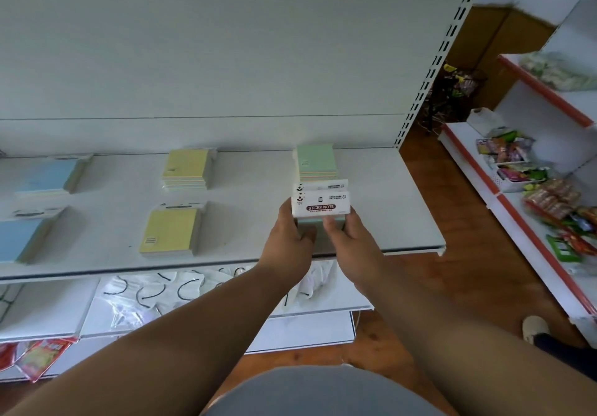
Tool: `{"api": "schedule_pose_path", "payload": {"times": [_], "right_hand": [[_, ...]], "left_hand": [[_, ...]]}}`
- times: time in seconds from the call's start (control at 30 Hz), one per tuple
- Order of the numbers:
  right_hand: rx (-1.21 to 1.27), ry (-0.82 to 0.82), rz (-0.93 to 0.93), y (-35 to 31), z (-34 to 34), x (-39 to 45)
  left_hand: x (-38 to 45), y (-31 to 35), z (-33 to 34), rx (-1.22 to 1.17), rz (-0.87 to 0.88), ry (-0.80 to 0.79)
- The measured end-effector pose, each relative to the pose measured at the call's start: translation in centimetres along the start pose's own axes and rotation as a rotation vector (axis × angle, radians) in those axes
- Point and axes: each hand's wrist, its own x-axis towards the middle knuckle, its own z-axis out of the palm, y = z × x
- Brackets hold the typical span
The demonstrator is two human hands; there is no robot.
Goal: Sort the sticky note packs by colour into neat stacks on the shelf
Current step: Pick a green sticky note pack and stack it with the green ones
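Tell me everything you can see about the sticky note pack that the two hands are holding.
The held sticky note pack shows a white card header printed with a dark red STICKY NOTE banner, a small logo and fine text too small to read. Pale green notes peek out below the header. The left hand and right hand grip it from either side, tilted, header towards the camera. It sits over the white shelf, just in front of the green stack. Whether it rests on anything is unclear.

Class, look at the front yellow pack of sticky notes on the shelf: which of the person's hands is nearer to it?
Left. The left hand is just right of the front yellow pack; the right hand lies further right, beyond the left. Both grip a green pack.
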Motion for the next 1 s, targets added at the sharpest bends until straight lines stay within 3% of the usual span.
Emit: {"api": "schedule_pose_path", "payload": {"times": [0.2,0.37,0.43,0.57,0.7,0.8,0.9,1.0], "right_hand": [[-0.082,-0.053,-0.02,0.0,-0.5,0.0],[-0.218,-0.004,-0.034,-1.4,-2.0,1.2],[-0.281,0.014,0.031,-1.5,-2.3,1.7],[-0.499,0.028,0.13,-1.5,-2.5,3.0],[-0.584,0.048,0.259,-2.0,-2.4,4.6],[-0.719,0.044,0.234,-1.9,-2.7,5.0],[-0.788,0.001,0.093,-0.8,-4.3,3.7],[-0.82,-0.121,-0.045,0.1,-5.6,2.4]], "left_hand": [[0.2,0.4,0.2,-0.033,0.01,-0.051],[1.9,1.6,-0.4,0.138,-0.032,-0.03],[2.5,1.9,-0.5,0.234,-0.096,-0.009],[3.6,2.6,-0.4,0.395,-0.27,-0.126],[4.7,2.9,-0.2,0.519,-0.318,-0.151],[4.1,2.4,-0.3,0.572,-0.251,-0.124],[1.9,0.9,-1.2,0.643,-0.085,-0.074],[0.4,-0.2,-2.1,0.804,0.094,-0.163]]}}
